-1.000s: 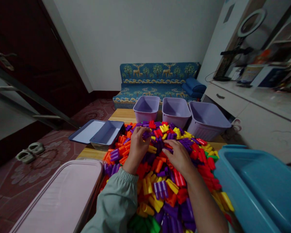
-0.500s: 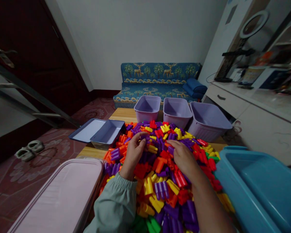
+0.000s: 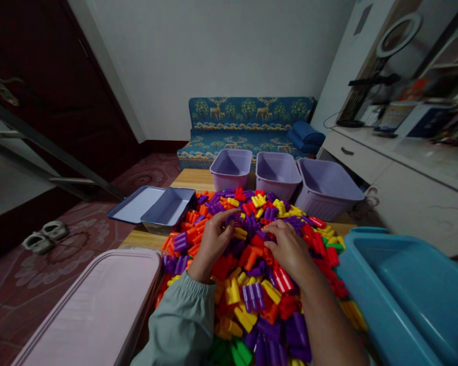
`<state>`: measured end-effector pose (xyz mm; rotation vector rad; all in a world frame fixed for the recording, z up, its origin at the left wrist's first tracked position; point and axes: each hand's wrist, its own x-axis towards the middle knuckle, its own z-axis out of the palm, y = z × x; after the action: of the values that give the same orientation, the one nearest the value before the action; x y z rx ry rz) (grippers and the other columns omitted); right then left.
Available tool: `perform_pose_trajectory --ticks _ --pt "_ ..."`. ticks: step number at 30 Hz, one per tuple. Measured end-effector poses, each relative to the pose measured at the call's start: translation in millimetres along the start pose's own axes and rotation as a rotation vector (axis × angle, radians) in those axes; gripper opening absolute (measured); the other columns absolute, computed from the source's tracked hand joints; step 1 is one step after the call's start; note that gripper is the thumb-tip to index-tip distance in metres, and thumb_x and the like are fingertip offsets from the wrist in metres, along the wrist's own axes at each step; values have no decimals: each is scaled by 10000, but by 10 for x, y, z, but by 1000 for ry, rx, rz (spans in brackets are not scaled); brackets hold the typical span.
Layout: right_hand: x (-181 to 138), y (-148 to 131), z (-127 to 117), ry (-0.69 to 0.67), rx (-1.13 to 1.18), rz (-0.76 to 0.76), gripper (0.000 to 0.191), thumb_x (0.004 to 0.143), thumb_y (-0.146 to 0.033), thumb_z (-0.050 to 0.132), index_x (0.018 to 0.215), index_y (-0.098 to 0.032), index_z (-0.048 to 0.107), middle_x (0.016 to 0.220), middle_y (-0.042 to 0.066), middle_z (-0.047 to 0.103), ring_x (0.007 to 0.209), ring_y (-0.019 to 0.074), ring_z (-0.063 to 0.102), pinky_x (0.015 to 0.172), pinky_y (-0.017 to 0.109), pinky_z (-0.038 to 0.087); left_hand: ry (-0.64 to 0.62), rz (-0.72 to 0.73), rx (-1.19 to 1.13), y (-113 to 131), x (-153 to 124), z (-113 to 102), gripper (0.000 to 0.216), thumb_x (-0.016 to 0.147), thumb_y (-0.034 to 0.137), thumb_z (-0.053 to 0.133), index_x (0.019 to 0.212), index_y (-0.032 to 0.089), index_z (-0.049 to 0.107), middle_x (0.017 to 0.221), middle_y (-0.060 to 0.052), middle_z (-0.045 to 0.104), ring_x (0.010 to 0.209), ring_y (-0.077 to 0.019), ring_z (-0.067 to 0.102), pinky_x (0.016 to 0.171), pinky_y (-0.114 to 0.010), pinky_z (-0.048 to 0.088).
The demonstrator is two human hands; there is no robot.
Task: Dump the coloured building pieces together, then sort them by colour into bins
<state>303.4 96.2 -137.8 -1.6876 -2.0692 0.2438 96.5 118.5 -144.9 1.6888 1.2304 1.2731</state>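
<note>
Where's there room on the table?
Bare table shows between the open tin and the leftmost purple bin, plus a thin strip between tin and pink lid. Blocks crowd the middle, around the left hand and right hand.

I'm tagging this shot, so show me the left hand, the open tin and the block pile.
Left hand [image 3: 212,241]: head view, on its back.
Open tin [image 3: 170,207]: head view, bare inside.
Block pile [image 3: 252,257]: head view, its middle.

The left hand [image 3: 213,241] and right hand [image 3: 289,249] partly hide the block pile [image 3: 251,256] beneath; the view's edge crops the turquoise bin [image 3: 379,300] to their right.
</note>
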Motion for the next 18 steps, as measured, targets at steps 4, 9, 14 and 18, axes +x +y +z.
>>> perform_pose_trajectory --ticks 4,9,14,18 --pt "53 -32 -37 153 142 65 170 810 -178 583 934 -187 699 1002 92 668 969 254 608 880 396 475 -53 45 20 -16 -2 -19 376 867 205 534 1218 210 667 1122 -86 703 927 -205 670 818 -319 543" --pt "71 -169 2 152 695 150 220 807 -311 595 977 -185 655 896 55 709 765 197 659 710 339 531 -86 19 -50 121 -29 -19 343 892 327 580 1201 217 681 1138 -89 705 918 -209 672 769 -288 541" --pt "55 -331 94 87 1089 225 344 747 -373 673 1031 -194 593 971 82 734 774 209 712 614 295 569 -173 -120 -232 219 -58 40 542 821 451 679 1298 200 615 1053 -91 730 741 -189 674 615 -259 529" --pt "48 -367 140 39 1168 211 330 745 -341 690 1030 -195 613 997 84 744 822 217 728 736 337 597 -154 -116 -196 186 -69 102 543 786 444 719 1260 194 636 1115 -98 715 812 -210 686 663 -278 554"
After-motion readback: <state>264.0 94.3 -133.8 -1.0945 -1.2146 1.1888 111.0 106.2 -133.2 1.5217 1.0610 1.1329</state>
